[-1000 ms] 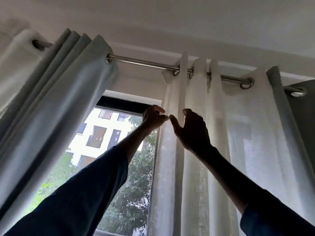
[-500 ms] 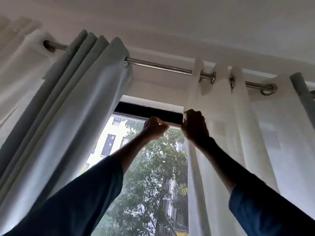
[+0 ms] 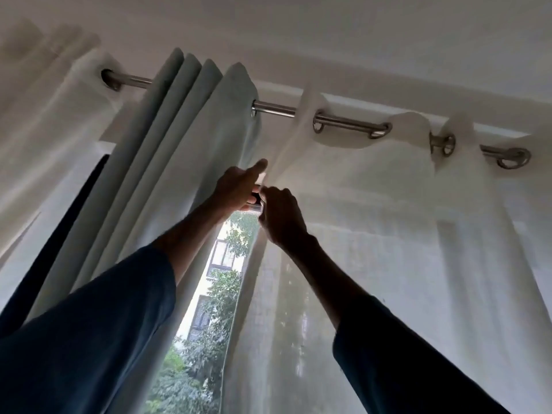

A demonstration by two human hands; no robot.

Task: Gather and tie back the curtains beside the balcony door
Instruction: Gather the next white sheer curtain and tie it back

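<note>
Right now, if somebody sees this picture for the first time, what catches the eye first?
The left hand and right hand meet at the centre, at the edge of the sheer white curtain, under the metal rod. Left of them hangs the pleated grey-green curtain; below, trees show through a narrow gap.

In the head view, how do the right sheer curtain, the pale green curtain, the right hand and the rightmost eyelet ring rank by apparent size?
1. right sheer curtain
2. pale green curtain
3. right hand, nearer the camera, so enlarged
4. rightmost eyelet ring
</note>
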